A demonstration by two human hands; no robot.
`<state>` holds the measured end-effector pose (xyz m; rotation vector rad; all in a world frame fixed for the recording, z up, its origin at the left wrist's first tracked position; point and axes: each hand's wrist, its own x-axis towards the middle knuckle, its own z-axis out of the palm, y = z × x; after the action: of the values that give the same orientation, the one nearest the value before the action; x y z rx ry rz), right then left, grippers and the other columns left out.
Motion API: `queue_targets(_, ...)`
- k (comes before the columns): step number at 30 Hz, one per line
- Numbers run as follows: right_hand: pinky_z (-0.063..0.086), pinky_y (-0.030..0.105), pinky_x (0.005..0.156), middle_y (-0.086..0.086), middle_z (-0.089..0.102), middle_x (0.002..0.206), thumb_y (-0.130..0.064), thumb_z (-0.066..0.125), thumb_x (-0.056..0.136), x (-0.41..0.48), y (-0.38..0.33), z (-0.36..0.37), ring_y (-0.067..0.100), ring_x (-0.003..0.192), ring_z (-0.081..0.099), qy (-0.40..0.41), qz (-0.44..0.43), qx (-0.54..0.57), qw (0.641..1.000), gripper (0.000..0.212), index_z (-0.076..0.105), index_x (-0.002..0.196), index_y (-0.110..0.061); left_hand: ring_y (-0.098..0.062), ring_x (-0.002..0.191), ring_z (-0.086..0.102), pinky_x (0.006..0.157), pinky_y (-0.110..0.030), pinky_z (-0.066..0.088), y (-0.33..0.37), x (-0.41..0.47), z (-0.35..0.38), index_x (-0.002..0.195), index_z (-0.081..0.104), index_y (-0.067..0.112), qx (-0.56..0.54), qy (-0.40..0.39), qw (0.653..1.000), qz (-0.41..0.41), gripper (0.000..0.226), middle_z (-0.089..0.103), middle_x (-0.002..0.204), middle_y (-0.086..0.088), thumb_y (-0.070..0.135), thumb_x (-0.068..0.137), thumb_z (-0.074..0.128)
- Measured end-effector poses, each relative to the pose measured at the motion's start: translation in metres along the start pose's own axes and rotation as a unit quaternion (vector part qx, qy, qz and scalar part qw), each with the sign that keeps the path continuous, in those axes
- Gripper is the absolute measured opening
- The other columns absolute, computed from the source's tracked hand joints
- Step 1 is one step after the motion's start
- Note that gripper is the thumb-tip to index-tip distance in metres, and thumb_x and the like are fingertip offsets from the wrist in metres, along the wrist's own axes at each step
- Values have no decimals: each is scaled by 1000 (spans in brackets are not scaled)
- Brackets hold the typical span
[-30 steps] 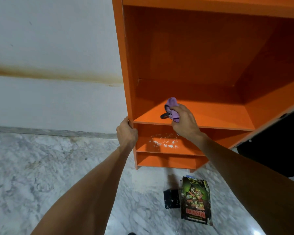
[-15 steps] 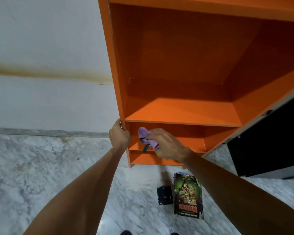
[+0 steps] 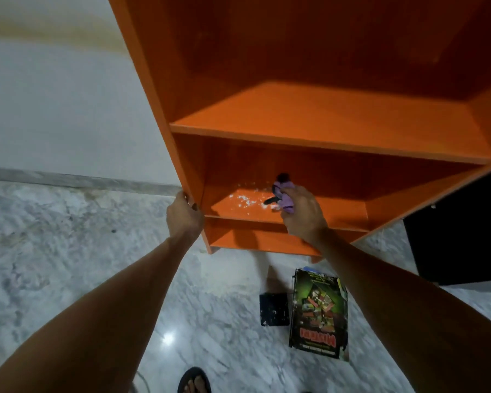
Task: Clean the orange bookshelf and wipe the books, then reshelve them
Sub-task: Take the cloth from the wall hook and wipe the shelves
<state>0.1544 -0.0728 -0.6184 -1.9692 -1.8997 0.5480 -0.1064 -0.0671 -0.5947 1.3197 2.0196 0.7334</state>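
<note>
Left hand [image 3: 183, 213] is gripping the front left edge of the orange bookshelf [image 3: 309, 114], right hand [image 3: 302, 214] is clenched around a purple cloth [image 3: 284, 195] inside its lower compartment, right next to white crumbs [image 3: 243, 198]. Books [image 3: 318, 310] lie on the marble floor [image 3: 68, 251] below the shelf.

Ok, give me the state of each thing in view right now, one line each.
bookshelf: upright, shelves hold no books
lower shelf: white crumbs at its left, not yet wiped off
purple cloth: bunched in the right hand, at the lower shelf
right hand: closed on the cloth
left hand: gripping the bookshelf's left front edge
book: flat on the floor, cover up
black object: on the floor beside the book
</note>
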Motion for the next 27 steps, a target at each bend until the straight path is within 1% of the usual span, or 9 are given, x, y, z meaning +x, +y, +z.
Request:
queue_targets(3, 52, 43, 89, 14, 61, 118, -17, 54, 75, 18, 32, 22, 36, 108, 57, 29, 37, 1, 999, 51, 59, 126, -16, -34, 115, 61, 97, -44, 47, -26, 6, 28, 129, 54, 4, 11, 5, 1000, -10, 40, 63, 128, -15, 28, 97, 54)
queue_targets(6, 48, 44, 92, 23, 57, 117, -16, 62, 81, 33, 61, 35, 42, 110, 52, 46, 76, -29, 996, 45, 58, 125, -7, -35, 112, 62, 96, -45, 47, -42, 11, 47, 128, 55, 3, 12, 7, 1000, -17, 40, 63, 126, -16, 29, 97, 54)
queue_targets(8, 46, 45, 95, 27, 56, 120, -34, 54, 84, 38, 76, 45, 45, 113, 51, 79, 116, -57, 988, 50, 59, 124, -4, -36, 109, 63, 95, -46, 48, -51, 17, 57, 124, 57, 3, 14, 10, 1000, -21, 38, 65, 122, -17, 30, 97, 52)
queue_targets(11, 41, 49, 98, 29, 50, 131, -58, 29, 78, 37, 87, 64, 45, 119, 46, 119, 143, -79, 979, 76, 57, 128, -8, -35, 101, 66, 93, -48, 52, -61, 26, 64, 118, 61, 4, 22, 11, 999, -23, 34, 68, 115, -16, 29, 98, 50)
queue_targets(13, 40, 51, 100, 29, 44, 136, -58, 29, 80, 36, 86, 75, 44, 121, 43, 121, 133, -98, 979, 77, 49, 137, -10, -34, 98, 67, 91, -47, 52, -64, 30, 66, 114, 63, 4, 27, 15, 999, -22, 32, 70, 111, -15, 28, 99, 49)
queue_targets(16, 37, 50, 102, 29, 44, 134, -47, 34, 81, 41, 74, 85, 45, 123, 42, 94, 126, -119, 980, 68, 46, 136, -8, -33, 96, 67, 89, -43, 52, -67, 32, 71, 113, 64, 5, 35, 23, 999, -18, 31, 70, 109, -14, 28, 99, 49)
queue_targets(20, 36, 50, 102, 25, 51, 123, -36, 28, 78, 49, 37, 107, 44, 117, 46, 36, 22, -83, 996, 66, 48, 135, -11, -32, 96, 67, 85, -36, 49, -70, 30, 76, 114, 63, 5, 21, 33, 999, -16, 32, 70, 110, -13, 30, 98, 52)
queue_targets(25, 38, 43, 107, 16, 46, 138, -8, 60, 81, 18, -10, 122, 33, 126, 41, -82, -189, -9, 979, 60, 50, 140, -17, -33, 99, 67, 89, -39, 49, -70, 30, 72, 115, 63, 5, 25, 22, 999, -21, 35, 69, 112, -14, 33, 97, 52)
queue_targets(27, 41, 45, 103, 17, 51, 133, -6, 57, 78, 6, -9, 119, 34, 122, 45, -103, -238, 0, 966, 56, 56, 133, -12, -33, 98, 67, 90, -40, 50, -68, 30, 70, 113, 64, 5, 21, 18, 999, -28, 35, 70, 111, -14, 34, 97, 52)
